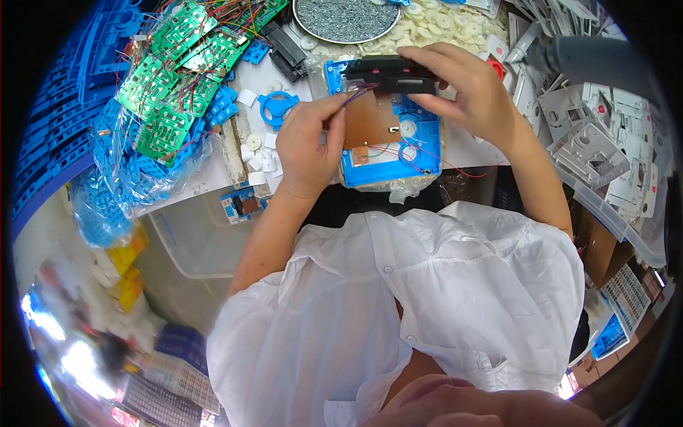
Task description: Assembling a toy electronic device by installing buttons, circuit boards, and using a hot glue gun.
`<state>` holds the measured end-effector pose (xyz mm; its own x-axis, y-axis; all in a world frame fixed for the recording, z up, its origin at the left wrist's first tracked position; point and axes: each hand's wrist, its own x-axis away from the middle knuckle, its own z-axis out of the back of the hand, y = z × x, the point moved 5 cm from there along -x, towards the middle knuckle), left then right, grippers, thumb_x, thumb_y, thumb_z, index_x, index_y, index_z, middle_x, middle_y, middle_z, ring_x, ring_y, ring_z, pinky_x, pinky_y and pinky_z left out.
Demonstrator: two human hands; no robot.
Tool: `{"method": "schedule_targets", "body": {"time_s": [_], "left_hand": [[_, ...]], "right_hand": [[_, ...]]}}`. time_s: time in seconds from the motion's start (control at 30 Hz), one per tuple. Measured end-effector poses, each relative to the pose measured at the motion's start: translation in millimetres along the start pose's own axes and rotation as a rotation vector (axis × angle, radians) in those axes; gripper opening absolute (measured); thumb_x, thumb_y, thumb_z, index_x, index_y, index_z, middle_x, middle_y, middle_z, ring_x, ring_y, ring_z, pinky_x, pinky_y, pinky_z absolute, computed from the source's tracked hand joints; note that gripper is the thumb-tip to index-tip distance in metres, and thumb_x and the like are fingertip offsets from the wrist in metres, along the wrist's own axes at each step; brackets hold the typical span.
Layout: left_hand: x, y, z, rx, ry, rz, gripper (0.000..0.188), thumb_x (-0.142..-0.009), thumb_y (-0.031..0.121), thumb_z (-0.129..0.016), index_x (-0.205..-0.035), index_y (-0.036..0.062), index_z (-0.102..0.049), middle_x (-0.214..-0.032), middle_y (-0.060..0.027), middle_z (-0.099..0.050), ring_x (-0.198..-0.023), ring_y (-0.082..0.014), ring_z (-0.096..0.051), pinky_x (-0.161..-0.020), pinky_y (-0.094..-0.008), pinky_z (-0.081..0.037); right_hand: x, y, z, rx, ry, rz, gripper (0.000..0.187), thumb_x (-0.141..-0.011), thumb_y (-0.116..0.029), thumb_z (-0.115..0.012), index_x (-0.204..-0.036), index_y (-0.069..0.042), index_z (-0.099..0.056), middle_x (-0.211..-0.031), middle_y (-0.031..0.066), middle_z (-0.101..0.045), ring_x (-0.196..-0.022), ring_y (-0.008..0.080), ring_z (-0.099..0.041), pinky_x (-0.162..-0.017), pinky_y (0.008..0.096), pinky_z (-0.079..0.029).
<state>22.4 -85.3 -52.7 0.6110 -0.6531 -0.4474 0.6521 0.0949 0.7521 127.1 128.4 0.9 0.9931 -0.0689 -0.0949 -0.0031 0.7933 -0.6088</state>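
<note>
A blue plastic housing (427,153) lies in front of me on the table, with a brown circuit board (361,122) in it and thin red wires trailing from its near right side. Above the housing's far part, my right hand (473,89) grips a black plastic case (398,84) between thumb and fingers. Dark thin wires (361,92) run from this case to my left hand (309,142), whose thumb and forefinger pinch them over the board's left edge. The part of the housing behind the black case is hidden.
Green circuit boards (167,107) with wires are heaped at the left. A blue ring part (278,109) and small white parts (265,160) lie beside my left hand. A round dish of screws (346,18) and pale discs (441,28) are behind. White plastic panels (590,142) fill the right.
</note>
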Motion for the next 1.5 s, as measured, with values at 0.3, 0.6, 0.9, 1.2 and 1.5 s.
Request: {"method": "schedule_targets", "body": {"time_s": [0.3, 0.6, 0.9, 1.2, 1.5], "left_hand": [[-4, 10, 0, -0.037, -0.124, -0.24, 0.027, -0.076, -0.005, -0.075, -0.101, 0.0038, -0.068, -0.102, -0.0101, -0.073, -0.086, -0.0295, -0.068, -0.073, -0.0377, -0.054], [-13, 7, 0, -0.042, -0.215, -0.212, 0.025, -0.08, -0.001, -0.073, -0.104, 0.0054, -0.069, -0.1, -0.009, -0.07, -0.086, -0.0297, -0.067, -0.073, -0.0384, -0.054], [-22, 10, -4, -0.095, -0.354, -0.175, 0.033, -0.082, 0.001, -0.072, -0.114, 0.0063, -0.071, -0.1, -0.0086, -0.066, -0.088, -0.0295, -0.066, -0.076, -0.0394, -0.055], [-27, 6, -2, -0.048, -0.5, -0.201, 0.036, -0.085, -0.002, -0.068, -0.12, 0.0069, -0.071, -0.099, -0.0117, -0.066, -0.086, -0.0318, -0.065, -0.075, -0.039, -0.053], [-85, 14, 17, 0.111, -0.676, 0.074, 0.021, -0.086, 0.013, -0.077, -0.106, 0.0045, -0.074, -0.093, -0.0076, -0.068, -0.079, -0.0185, -0.064, -0.071, -0.0329, -0.052]], "right_hand": [[-18, -5, -5, 0.185, -0.129, -0.005, 0.058, -0.083, -0.01, -0.079, -0.138, -0.008, -0.061, -0.117, 0.0133, -0.062, -0.093, 0.032, -0.067, -0.082, 0.0391, -0.055], [-29, -18, -6, 0.405, -0.048, 0.195, 0.06, -0.083, -0.01, -0.077, -0.141, -0.017, -0.063, -0.102, 0.0093, -0.059, -0.089, 0.0281, -0.064, -0.078, 0.039, -0.054], [-17, -7, -20, 0.367, 0.088, 0.155, 0.057, -0.082, -0.01, -0.077, -0.138, -0.017, -0.066, -0.104, 0.0081, -0.062, -0.092, 0.026, -0.064, -0.077, 0.0369, -0.055], [-22, 4, -14, 0.211, -0.057, 0.031, 0.052, -0.084, -0.013, -0.078, -0.136, -0.017, -0.068, -0.102, 0.0083, -0.061, -0.089, 0.0265, -0.063, -0.078, 0.0372, -0.053], [30, -43, 38, 0.02, 0.323, 0.044, 0.052, -0.085, -0.015, -0.081, -0.134, -0.009, -0.065, -0.114, 0.0138, -0.065, -0.096, 0.0291, -0.064, -0.08, 0.0369, -0.052]]}}
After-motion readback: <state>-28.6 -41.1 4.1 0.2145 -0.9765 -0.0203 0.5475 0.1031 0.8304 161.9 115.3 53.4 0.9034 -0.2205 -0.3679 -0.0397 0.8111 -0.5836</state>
